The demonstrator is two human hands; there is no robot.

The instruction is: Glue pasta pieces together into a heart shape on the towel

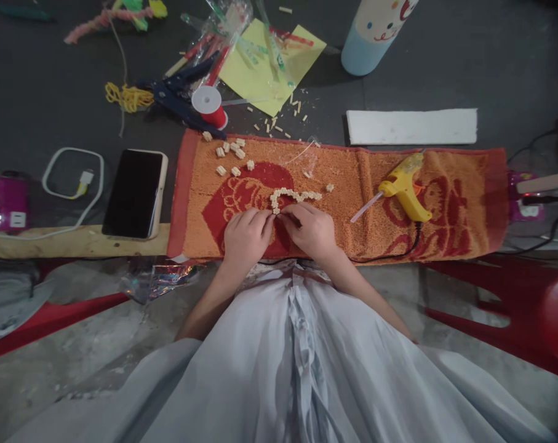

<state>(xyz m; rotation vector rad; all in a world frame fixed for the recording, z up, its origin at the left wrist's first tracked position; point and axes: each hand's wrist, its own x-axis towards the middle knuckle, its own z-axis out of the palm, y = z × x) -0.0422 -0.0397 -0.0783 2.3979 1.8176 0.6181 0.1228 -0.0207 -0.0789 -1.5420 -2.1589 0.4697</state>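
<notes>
Your dark worktop point(445, 67) carries, along its near edge, an orange towel point(347, 172) with red designs. Beyond the towel lie a sheet of yellow paper point(248, 83) and, to your right, a white strip point(412, 127) parallel to the towel's far edge. A blue-and-white bottle point(373, 37) stands farther back, between the two. To the left of the towel lies a smartphone point(133, 194), dark screen upward. On the towel's right half rests a yellow glue gun point(405, 191), a translucent stick projecting from it toward your hands.

Your left hand point(246, 234) and right hand point(313, 231) meet over the red design on the towel's left half, fingers curled and fingertips drawn together at the near end of a cream chain point(285, 192); the fingers hide whether either pinches it. The chain lies on the towel just beyond your fingertips, bending away from you and then to the right. A red spool point(216, 115) stands just beyond the towel's far left edge. Loose cream clusters point(235, 147) dot the towel; the smallest items, pale offcuts point(274, 123), lie scattered near the paper.
</notes>
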